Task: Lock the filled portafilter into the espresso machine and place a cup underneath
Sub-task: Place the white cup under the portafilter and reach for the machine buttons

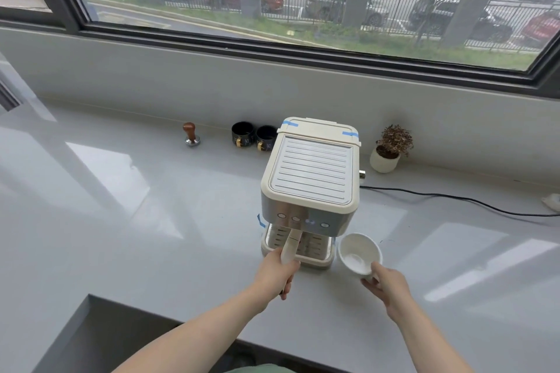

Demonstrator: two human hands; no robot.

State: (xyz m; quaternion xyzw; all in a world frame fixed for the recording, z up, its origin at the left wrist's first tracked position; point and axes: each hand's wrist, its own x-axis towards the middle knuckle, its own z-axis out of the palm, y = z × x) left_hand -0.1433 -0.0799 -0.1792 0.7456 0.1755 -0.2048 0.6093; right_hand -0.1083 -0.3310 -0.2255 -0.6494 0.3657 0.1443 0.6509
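Note:
A cream and steel espresso machine (312,172) stands on the white counter (151,221). The portafilter's cream handle (290,247) sticks out from under the machine's front, above the drip tray (315,257); its basket end is hidden under the machine body. My left hand (277,274) is wrapped around that handle. My right hand (386,288) holds a white cup (359,253) by its handle, tilted with its mouth toward me, just right of the drip tray and apart from the machine.
A wooden-topped tamper (191,135) and two dark cups (253,136) stand at the back left of the machine. A small potted plant (391,150) sits at the back right. A black power cord (454,198) runs across the counter to the right.

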